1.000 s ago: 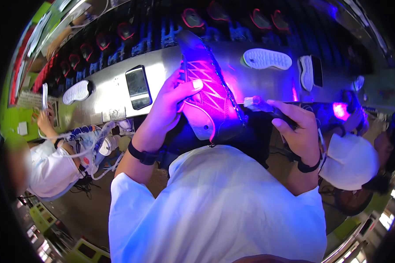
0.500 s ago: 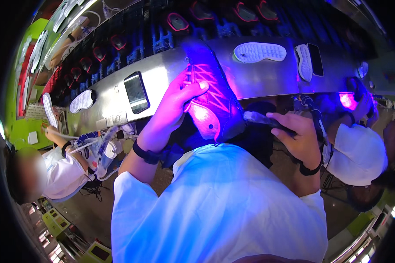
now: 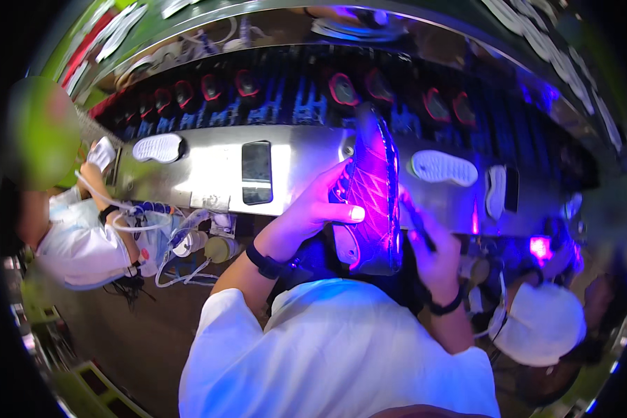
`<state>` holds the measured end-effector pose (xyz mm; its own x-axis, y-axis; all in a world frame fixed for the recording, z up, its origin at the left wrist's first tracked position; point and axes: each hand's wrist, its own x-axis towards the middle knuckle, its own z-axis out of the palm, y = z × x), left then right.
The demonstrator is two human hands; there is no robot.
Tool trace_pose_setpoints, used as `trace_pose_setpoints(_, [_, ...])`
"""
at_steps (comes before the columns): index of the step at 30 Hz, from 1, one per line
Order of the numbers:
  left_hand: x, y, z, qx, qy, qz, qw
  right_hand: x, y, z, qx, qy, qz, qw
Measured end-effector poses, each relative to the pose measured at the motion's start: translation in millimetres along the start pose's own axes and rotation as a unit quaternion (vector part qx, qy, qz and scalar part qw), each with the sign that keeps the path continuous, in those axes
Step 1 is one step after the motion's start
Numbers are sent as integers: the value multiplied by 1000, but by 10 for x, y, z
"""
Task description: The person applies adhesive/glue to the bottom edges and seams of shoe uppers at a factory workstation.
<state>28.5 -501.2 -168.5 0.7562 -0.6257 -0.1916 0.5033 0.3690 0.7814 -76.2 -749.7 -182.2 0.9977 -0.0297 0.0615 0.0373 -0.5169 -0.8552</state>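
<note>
While my left hand [image 3: 324,209] wraps its fingers [image 3: 345,212] tightly round the side of the shoe upper [image 3: 373,188], I tip it on edge above the table's [image 3: 209,177] near edge so violet light rakes its stitching. My right hand [image 3: 428,247] is closed on a dark pen-like tool [image 3: 416,224] just beside the upper. White soles [image 3: 442,167] lie along the table's far edge.

left hand [image 3: 320,209] raised, fingers curled, right hand [image 3: 428,244] closed
</note>
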Motion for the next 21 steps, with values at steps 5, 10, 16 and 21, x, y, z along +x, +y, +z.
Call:
trace_pose_setpoints(5, [153, 267, -760, 163, 133, 35, 977, 18, 120, 100, 37, -162, 21, 986])
trace_pose_setpoints(10, [969, 557, -1890, 454, 291, 11, 842, -18, 704, 41, 151, -96, 198, 964])
trace_pose_setpoints(16, [1933, 1164, -2631, 649, 333, -156, 666, 49, 758, -162, 164, -13, 241, 956])
trace_pose_setpoints(21, [2461, 602, -3070, 732, 359, -60, 576, -61, 910, -268, 155, 41, 264, 951])
